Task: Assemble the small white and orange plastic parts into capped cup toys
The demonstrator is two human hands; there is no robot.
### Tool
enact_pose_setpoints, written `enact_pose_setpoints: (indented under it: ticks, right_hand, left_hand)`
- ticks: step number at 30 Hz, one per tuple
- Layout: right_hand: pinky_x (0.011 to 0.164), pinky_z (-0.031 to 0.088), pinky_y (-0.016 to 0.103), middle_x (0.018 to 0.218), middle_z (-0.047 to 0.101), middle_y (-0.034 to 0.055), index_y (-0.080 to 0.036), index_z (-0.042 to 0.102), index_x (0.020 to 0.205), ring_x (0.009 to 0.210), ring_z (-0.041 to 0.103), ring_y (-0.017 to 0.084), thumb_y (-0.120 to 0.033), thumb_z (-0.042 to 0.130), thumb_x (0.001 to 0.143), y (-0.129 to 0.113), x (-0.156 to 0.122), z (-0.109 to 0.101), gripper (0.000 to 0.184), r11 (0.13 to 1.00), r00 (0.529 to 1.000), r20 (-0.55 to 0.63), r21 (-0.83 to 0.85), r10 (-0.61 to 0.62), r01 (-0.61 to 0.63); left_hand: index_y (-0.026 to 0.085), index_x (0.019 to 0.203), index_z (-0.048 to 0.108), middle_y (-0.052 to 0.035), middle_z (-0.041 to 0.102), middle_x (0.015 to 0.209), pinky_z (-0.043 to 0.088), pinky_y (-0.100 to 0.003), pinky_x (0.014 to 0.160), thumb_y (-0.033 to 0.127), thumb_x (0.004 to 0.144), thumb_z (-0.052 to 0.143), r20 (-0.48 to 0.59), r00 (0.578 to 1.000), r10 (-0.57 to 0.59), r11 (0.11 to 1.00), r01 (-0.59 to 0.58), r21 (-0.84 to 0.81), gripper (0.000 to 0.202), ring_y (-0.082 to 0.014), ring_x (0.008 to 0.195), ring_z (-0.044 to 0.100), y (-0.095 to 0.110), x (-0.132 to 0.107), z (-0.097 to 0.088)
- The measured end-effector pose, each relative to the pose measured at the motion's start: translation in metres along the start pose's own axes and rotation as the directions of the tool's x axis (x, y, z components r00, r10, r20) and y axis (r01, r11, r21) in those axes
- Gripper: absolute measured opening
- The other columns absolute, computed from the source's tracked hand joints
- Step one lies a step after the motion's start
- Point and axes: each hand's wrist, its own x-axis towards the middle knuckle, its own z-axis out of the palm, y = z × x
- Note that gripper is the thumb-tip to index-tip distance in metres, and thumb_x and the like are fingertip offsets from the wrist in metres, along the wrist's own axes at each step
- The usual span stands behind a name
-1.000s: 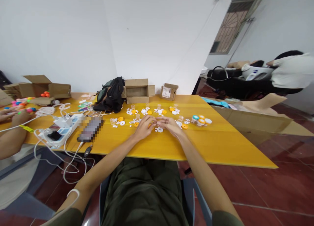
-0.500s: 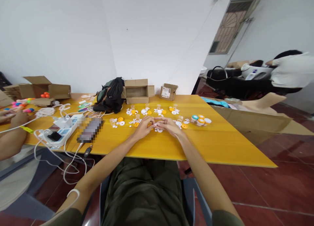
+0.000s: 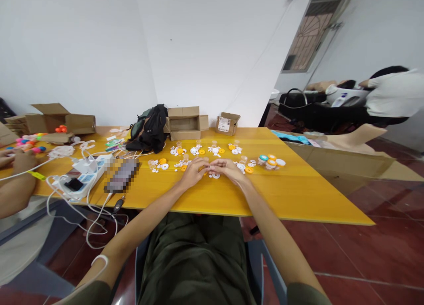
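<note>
My left hand [image 3: 193,172] and my right hand [image 3: 228,169] meet over the yellow table [image 3: 298,194], fingertips pinched together on a small part too tiny to name. A white disc [image 3: 216,176] lies on the table just under my right fingers. Small white and orange round parts [image 3: 198,151] lie in groups beyond my hands. Several small capped jars [image 3: 271,162] with teal, orange and white lids stand to the right of my right hand.
A phone [image 3: 122,174], a white power strip [image 3: 86,172] and tangled cables lie to the left. A black bag [image 3: 149,128] and cardboard boxes [image 3: 184,123] line the back edge. Another person's arm [image 3: 15,181] rests at the far left; someone in white [image 3: 391,96] bends at the right.
My hands stay almost in place; the fingertips have shifted slightly against each other while working the small part.
</note>
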Motion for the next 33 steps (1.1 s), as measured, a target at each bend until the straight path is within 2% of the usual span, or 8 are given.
enact_pose_setpoints:
  ticks: [19, 33]
  right_hand:
    - [0.074, 0.060, 0.031, 0.074, 0.079, 0.0027, -0.021, 0.079, 0.079, 0.069, 0.075, 0.019, -0.045, 0.094, 0.054, -0.0043, -0.0017, 0.0031, 0.037, 1.000, 1.000, -0.010, 0.009, 0.018, -0.018]
    - [0.078, 0.061, 0.034, 0.074, 0.079, 0.0027, -0.021, 0.079, 0.077, 0.069, 0.074, 0.019, -0.045, 0.093, 0.057, -0.0047, -0.0008, 0.0041, 0.034, 1.000, 0.999, -0.044, -0.019, 0.003, -0.004]
  left_hand:
    - [0.024, 0.091, 0.079, -0.0054, 0.077, 0.093, 0.055, -0.040, 0.088, 0.028, 0.094, 0.066, -0.007, 0.998, -0.055, 0.998, 0.055, -0.033, 0.013, -0.0226, 0.092, 0.070, -0.0021, 0.0006, 0.0004]
    - [0.024, 0.092, 0.076, -0.0031, 0.077, 0.092, 0.056, -0.037, 0.088, 0.020, 0.092, 0.064, -0.028, 0.996, -0.086, 0.996, 0.086, 0.020, 0.013, -0.0210, 0.090, 0.070, 0.0014, 0.0008, 0.0016]
